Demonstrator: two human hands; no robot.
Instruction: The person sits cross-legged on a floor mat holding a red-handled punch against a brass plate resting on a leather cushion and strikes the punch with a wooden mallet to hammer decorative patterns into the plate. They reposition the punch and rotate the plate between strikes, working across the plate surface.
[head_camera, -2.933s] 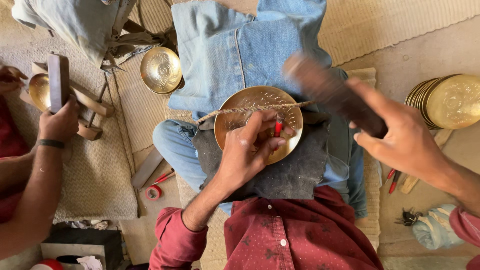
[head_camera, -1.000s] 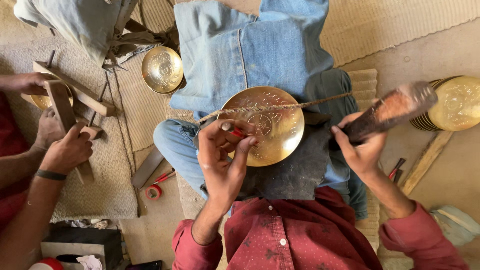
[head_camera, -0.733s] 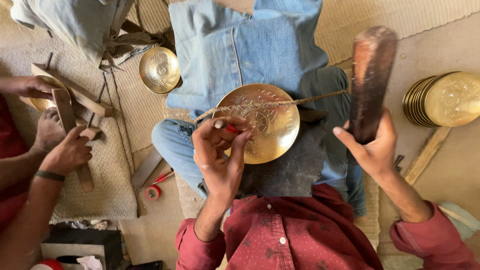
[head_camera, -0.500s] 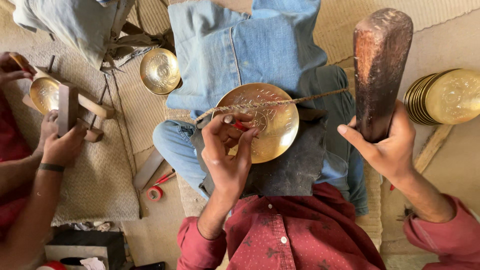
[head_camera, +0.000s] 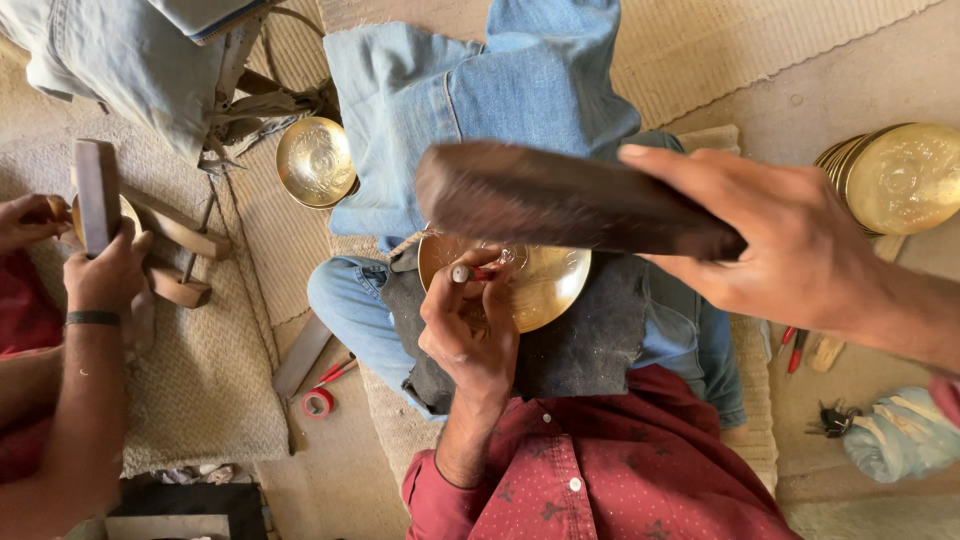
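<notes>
Head view, only one. My left hand (head_camera: 468, 335) has its fingers pinched together around a small punch tool (head_camera: 470, 273) (red band, pale tip), held over the near-left part of the brass plate (head_camera: 545, 285). The plate sits on a dark cloth pad (head_camera: 580, 350) on my lap.

My right hand (head_camera: 790, 245) is wrapped tight around one end of a dark wooden mallet (head_camera: 570, 200). Its long axis runs left-right, slightly tilted, with the free end out to the left and directly above the punch. So the punch lies below and a bit near of the mallet head; the left hand is the one touching it.

Far left, a co-worker's hand (head_camera: 100, 280) grips a wooden block (head_camera: 97, 190). Second brass bowl (head_camera: 316, 162) far left of my plate, stack of brass plates (head_camera: 900, 175) at right, red tape roll (head_camera: 318, 403) on the floor.
</notes>
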